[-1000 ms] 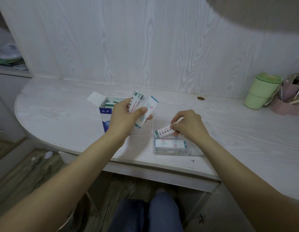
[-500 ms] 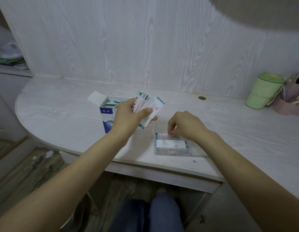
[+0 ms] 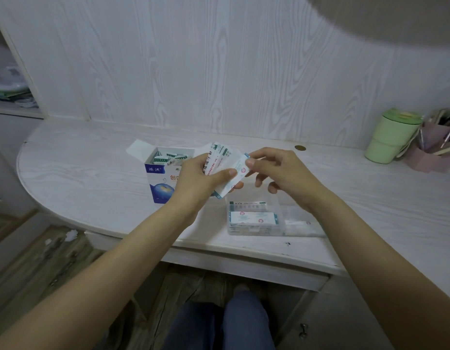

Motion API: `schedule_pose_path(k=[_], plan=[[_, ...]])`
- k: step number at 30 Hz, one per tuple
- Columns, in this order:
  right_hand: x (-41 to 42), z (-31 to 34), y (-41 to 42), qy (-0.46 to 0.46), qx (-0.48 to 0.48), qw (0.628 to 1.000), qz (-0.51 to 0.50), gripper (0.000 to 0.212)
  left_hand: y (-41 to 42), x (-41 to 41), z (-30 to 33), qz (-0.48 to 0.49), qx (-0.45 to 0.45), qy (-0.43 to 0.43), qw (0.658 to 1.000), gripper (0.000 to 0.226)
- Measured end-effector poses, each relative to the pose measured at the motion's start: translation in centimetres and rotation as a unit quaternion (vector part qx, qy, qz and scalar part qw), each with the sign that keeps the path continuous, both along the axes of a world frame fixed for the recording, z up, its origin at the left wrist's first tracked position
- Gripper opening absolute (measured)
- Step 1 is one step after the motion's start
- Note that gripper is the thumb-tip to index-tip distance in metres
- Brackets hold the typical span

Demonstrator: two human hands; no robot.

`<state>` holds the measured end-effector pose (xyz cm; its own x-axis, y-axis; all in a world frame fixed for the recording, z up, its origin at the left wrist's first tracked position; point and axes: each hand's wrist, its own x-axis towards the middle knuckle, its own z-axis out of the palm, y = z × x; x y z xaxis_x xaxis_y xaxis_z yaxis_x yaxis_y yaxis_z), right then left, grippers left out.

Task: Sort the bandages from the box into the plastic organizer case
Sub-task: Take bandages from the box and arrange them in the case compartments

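Fingers of the left hand curl around a fanned stack of wrapped bandages, the thumb pressed across the front wrapper, while the right hand pinches the top corner of the front bandage between thumb and forefinger, its other fingers loosely curled below and holding nothing. Both hands hang above the desk, between the box and the case.

Nearest the viewer, under the desk edge, a person's knees in blue trousers show above a wood-patterned floor. On the desk just below the hands lies the clear case, near the front edge; one bandage lies flat on top in its near left compartment, and another printed strip lies in the compartment behind. The case's right part is see-through, and its contents cannot be made out.

Just left of the hands stands the blue-and-white box, upright, its top flap open to the left, more wrapped bandages packed on end inside. The left hand partly covers its right side.

Farther back, a small round brass-coloured disc sits in the desktop. At the far right stand a green lidded cup and, touching or just beside it, a pink holder of pens and tools. A pale wood-grain wall closes the back.
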<state>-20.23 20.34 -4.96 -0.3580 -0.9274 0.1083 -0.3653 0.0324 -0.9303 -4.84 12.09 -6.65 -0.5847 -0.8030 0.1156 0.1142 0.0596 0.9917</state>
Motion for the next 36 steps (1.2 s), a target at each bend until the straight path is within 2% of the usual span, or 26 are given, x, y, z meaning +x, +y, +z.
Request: schedule_pose_path(k=[4, 10, 13, 26, 33, 36], plan=[[0.0, -0.6, 0.8, -0.024, -0.049, 0.997, -0.053, 0.010, 0.8, -0.7, 0.0, -0.027, -0.002, -0.002, 1.000, 0.020], [-2.9, -0.9, 4.8, -0.038, -0.013, 0.987, -0.155, 0.008, 1.5, -1.8, 0.0, -0.020, 0.006, -0.009, 1.000, 0.014], [-4.7, -1.4, 6.9, -0.003, 0.014, 0.980, -0.196, 0.008, 2.3, -2.6, 0.2, -0.032, -0.003, -0.010, 0.999, 0.011], [-6.8, -2.7, 8.8, 0.145, 0.108, 0.974, -0.135, 0.006, 4.5, -4.2, 0.1, -0.014, -0.013, -0.008, 1.000, 0.012], [-6.0, -3.6, 8.0, 0.240, 0.143, 0.954, -0.107, 0.007, 4.5, -4.5, 0.3, -0.013, -0.008, -0.014, 1.000, 0.011], [-5.9, -3.7, 7.6, 0.320, 0.156, 0.929, -0.102, 0.012, 4.5, -4.6, 0.3, -0.014, -0.006, -0.015, 1.000, 0.011]])
